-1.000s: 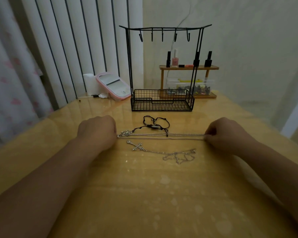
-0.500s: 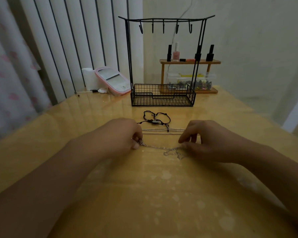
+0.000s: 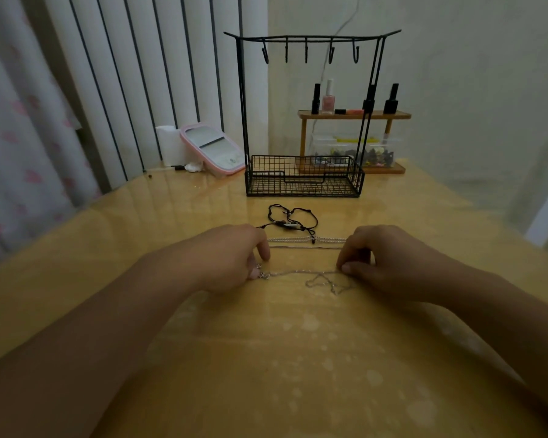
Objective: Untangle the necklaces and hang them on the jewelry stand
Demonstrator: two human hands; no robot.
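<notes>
- My left hand (image 3: 225, 257) rests on the table (image 3: 108, 248), fingers curled down, pinching the clasp end of the thin silver chain (image 3: 298, 273) between fingertips and tabletop.
- My right hand (image 3: 380, 260) pinches the other end of that same chain, thumb and forefinger closed on it.
- The chain runs nearly straight between my two grips, lying on the wood; near my right hand it slackens into a small tangled loop just toward me from the line.
- Just beyond my knuckles, a beaded silver necklace (image 3: 307, 239) and a fine straight strand (image 3: 304, 247) lie side by side across the table, their ends hidden behind my hands.
- Farther away sits a black cord necklace (image 3: 293, 218) in loose loops, touching neither hand.
- The black jewelry stand (image 3: 304, 175) stands upright beyond the cord, its hooks bare and its wire basket at the base.
- Behind it is a wooden shelf (image 3: 355, 115) with nail polish bottles; a pink-rimmed mirror (image 3: 214, 148) leans to the left.
</notes>
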